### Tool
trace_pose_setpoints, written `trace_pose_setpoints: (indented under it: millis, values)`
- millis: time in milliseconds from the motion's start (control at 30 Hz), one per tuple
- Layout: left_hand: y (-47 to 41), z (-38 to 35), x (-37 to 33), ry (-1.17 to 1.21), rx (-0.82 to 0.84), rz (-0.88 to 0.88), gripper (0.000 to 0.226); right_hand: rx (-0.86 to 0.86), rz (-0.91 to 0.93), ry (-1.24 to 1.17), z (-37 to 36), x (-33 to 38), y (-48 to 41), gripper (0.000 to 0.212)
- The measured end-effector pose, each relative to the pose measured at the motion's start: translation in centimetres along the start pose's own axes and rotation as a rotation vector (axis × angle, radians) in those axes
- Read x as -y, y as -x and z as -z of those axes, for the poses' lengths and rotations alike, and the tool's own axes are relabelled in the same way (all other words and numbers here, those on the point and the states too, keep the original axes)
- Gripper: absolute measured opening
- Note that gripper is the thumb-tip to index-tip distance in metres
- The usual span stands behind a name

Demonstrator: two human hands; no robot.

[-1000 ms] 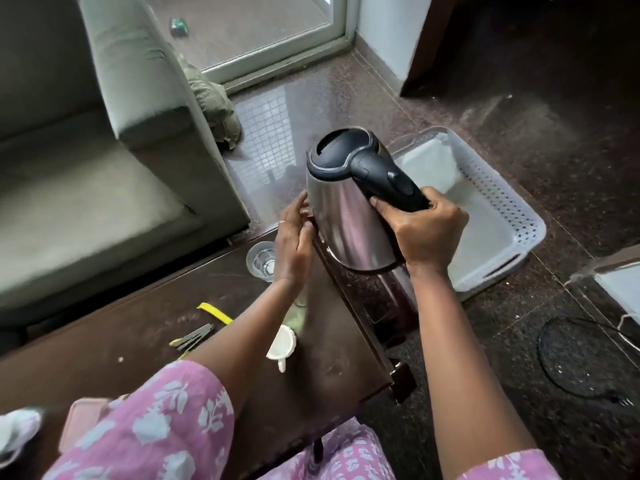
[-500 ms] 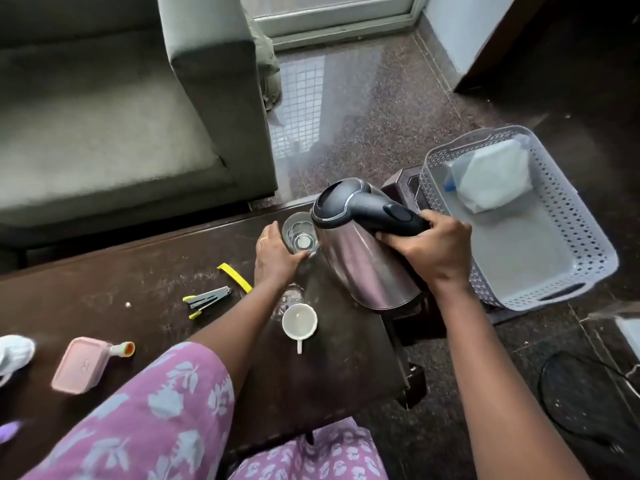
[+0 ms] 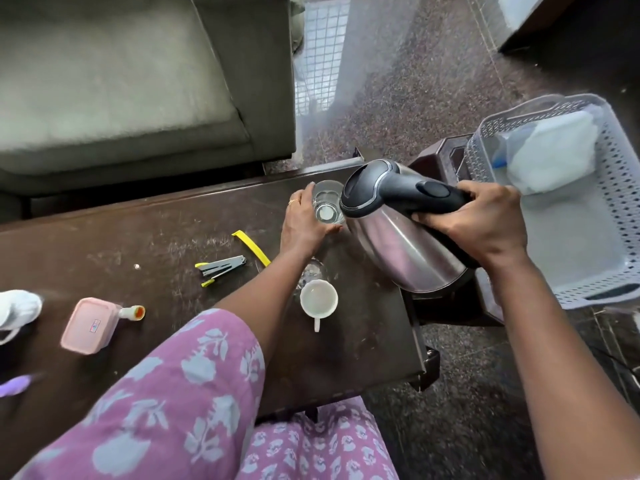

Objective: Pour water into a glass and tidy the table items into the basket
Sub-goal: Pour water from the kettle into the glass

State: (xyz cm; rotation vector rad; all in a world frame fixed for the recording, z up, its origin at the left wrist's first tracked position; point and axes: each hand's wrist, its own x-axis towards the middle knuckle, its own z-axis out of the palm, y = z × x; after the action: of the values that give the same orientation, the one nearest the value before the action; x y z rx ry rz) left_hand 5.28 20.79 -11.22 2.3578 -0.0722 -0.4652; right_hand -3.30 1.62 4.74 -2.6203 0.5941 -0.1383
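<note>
both hands as before: kettle tipped closer over the glass.

1. A grey-green sofa fills the upper left, its armrest standing just beyond the far edge of the furniture in front of it.
2. The floor is dark speckled stone, polished; a pale grid-patterned reflection lies on it beside the armrest.
3. A thin dark cable lies on the floor at the lower right edge.
</note>
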Motion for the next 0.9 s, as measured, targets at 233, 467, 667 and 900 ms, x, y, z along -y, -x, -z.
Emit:
trace_pose_setpoints:
  millis: [233,467,667,900]
  values:
    - [-0.3,0.2,-0.2,-0.017,-0.043,-0.035,0.087,0.072,0.065,0.056,-0.6,0.4,-0.5,0.036]
    - [-0.3,0.3,-0.4,0.044,-0.048,-0.02,0.088,0.074,0.149,0.09,-0.4,0.7,-0.6,0.035]
    - [-0.1,0.3,-0.7,0.112,-0.047,0.027,0.089,0.069,0.165,0.101,-0.1,0.9,-0.9,0.034]
    - [-0.1,0.6,-1.3,0.131,-0.029,0.081,0.091,0.084,0.173,0.117,0.1,1.2,-1.2,0.039]
